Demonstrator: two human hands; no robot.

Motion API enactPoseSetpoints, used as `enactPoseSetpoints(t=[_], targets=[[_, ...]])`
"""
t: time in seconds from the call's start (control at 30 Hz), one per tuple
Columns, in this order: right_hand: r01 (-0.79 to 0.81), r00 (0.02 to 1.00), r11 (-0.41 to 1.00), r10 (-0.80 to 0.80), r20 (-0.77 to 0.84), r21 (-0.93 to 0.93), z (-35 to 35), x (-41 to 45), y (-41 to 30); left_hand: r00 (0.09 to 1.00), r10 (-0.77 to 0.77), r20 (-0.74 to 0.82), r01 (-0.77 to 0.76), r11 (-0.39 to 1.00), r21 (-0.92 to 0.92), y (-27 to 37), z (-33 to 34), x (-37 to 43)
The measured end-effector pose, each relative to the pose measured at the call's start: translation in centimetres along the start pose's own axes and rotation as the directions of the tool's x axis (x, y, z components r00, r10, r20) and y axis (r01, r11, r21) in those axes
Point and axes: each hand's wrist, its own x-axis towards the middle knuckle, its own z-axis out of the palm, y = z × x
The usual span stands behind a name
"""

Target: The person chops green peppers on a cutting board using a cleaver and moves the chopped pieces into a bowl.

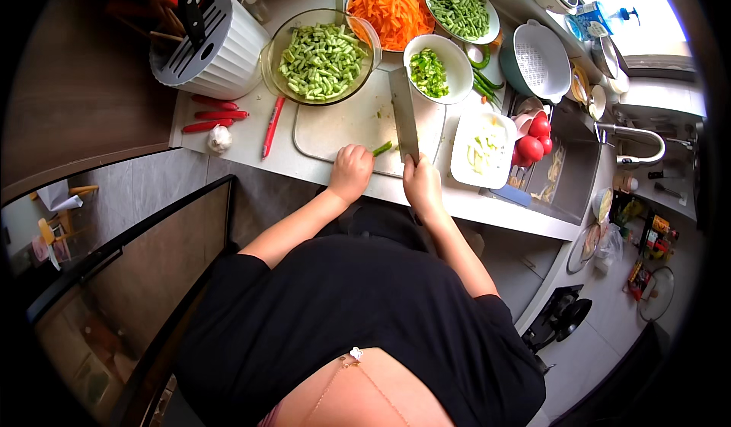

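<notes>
My right hand [424,184] grips the handle of a kitchen cleaver [404,115], its broad blade pointing away from me over the right part of a pale cutting board [334,130]. On the board's near edge, my left hand [350,171] has its fingers curled over a green chili pepper [382,149]; only the cut end shows, left of the blade. Small green scraps lie about the board. Just beyond the blade stands a white bowl [458,73] holding chopped green pepper [428,74].
A glass bowl [273,53] of cut green beans overlaps the board's far edge. Behind are shredded carrots [388,13] and a plate of beans [460,13]. A white tray [482,180], tomatoes [531,149] and the sink [562,193] lie right. Garlic [220,139] and red sausages [214,114] lie left.
</notes>
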Motion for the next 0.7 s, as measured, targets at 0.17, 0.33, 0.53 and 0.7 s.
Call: enactPoseSetpoints(t=[0.17, 0.33, 0.53, 0.7], targets=[[0.079, 0.996, 0.995, -0.077, 0.038, -0.055, 0.7, -0.4, 0.8, 0.999, -0.006, 0.042, 0.005, 1.000, 0.018, 0.0, 0.8, 0.2], [-0.006, 0.996, 0.996, 0.014, 0.089, -0.088, 1.4, 0.0, 0.3, 0.997, -0.006, 0.077, 0.005, 1.000, 0.013, -0.1, 0.7, 0.2], [-0.023, 0.994, 0.999, 0.028, 0.102, -0.043, 2.0, 1.8, -0.2, 0.997, -0.002, 0.078, 0.003, 1.000, -0.011, -0.4, 1.1, 0.3], [-0.068, 0.994, 0.998, 0.067, 0.083, 0.016, 1.2, 1.4, -0.4, 0.998, -0.026, 0.054, 0.027, 0.999, -0.020, -0.5, 1.2, 0.3]])
